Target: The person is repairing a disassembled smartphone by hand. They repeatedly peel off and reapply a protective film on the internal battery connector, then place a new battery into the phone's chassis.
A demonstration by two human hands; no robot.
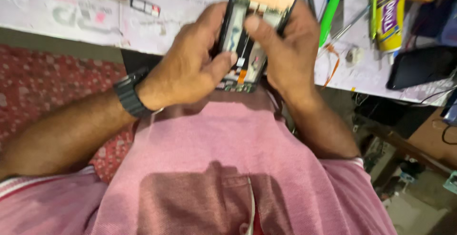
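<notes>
Seen from above, two bare hands hold an opened mobile phone (254, 30) just above the near edge of a cluttered worktop (85, 16). The left hand (190, 68) wraps its fingers around the phone's left edge, gripping it, with the thumb pressed onto the exposed inner parts near the lower end. A black watch (129, 93) circles that wrist. The right hand (288, 56) grips the phone's right edge, and its thumb lies across the middle of the open back, close to the left thumb. The phone stands tilted, its back cover off, showing a dark frame, pale metal shields, a small orange strip and a green circuit edge at the bottom.

Below the hands spreads the person's pink shirt (228, 168), with a chest pocket in the foreground.

Further out on the pale, paper-covered worktop, a small card tray (145, 5) lies to the far left of the phone. To the right lies a green stick-shaped tool (332, 9), then a yellow and white tube (391, 14), and beyond it a dark phone (419, 66) lying flat near the worktop's right edge. A red patterned floor covering (43, 87) shows at the left, under the left forearm.
</notes>
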